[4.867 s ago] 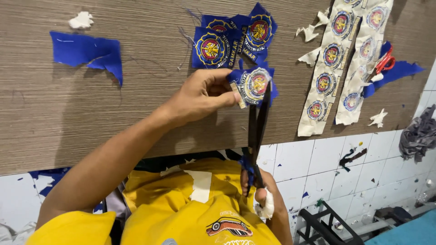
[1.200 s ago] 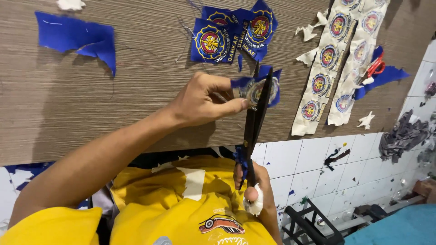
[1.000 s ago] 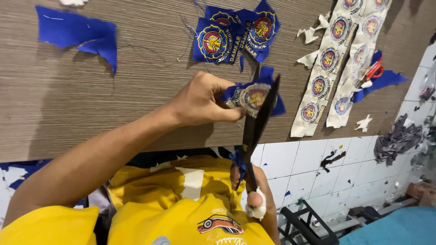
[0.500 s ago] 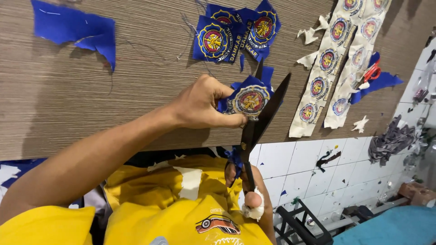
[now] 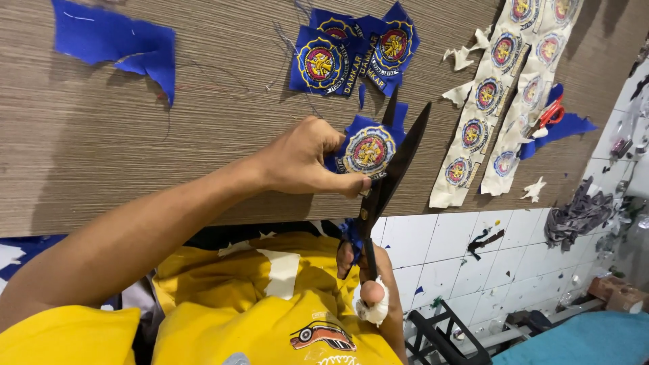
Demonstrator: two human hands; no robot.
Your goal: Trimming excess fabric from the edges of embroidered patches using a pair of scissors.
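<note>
The left hand (image 5: 307, 159) reaches out over the brown wood-grain counter (image 5: 135, 155) and pinches a round embroidered patch (image 5: 368, 150) on blue cloth between thumb and fingers, holding it just above the counter's near edge. The right hand (image 5: 368, 277), low in the view and close to the person's yellow shirt (image 5: 257, 297), grips the handles of a pair of large black scissors (image 5: 392, 169); one of its fingers is wrapped in white tape. The scissor blades stand apart in a narrow V, pointing away from the person, and the patch sits against them, its right edge touching the nearer blade.

Farther back on the counter lies a small pile of blue patches (image 5: 355, 51) with the same round emblem, overlapping one another. To the right, two long strips of cream backing (image 5: 503, 101) carry rows of round emblems and hang slightly over the counter's edge. A small pair of red-handled snips (image 5: 551, 113) rests on a blue scrap beside those strips. A larger scrap of blue cloth (image 5: 115, 44) lies at the far left, well apart from the hands. Small white offcuts (image 5: 466, 57) are scattered near the strips. Below the counter, the white tiled floor (image 5: 487, 263) shows bits of dark and blue cloth.
</note>
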